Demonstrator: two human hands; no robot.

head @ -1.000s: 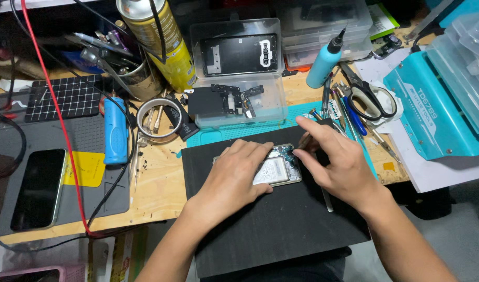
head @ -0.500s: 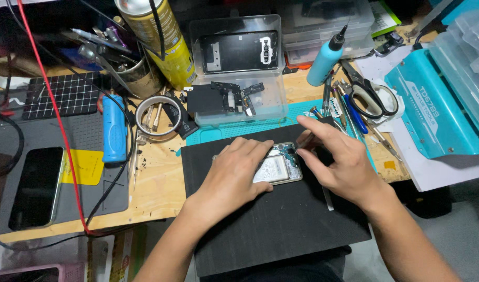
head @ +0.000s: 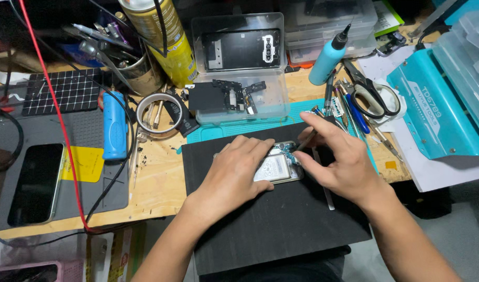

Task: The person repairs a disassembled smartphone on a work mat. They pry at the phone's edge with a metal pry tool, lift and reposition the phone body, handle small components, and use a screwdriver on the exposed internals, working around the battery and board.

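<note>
Phone [head: 277, 167] lies opened, back up, on the black mat [head: 281, 224] at centre frame. Going from the left edge: another phone [head: 36, 183] on a grey mat [head: 88, 130], then a blue tool [head: 114, 125], a tape roll [head: 158, 112] and a clear box [head: 244, 68] at upper centre. The left hand [head: 234, 172] lies flat over the opened phone, fingers spread and pressing, gripping nothing. The right hand [head: 336, 156] pinches a thin tool [head: 304, 142] – its tip at the phone's upper end. Scissors [head: 372, 96] sit at upper right
</note>
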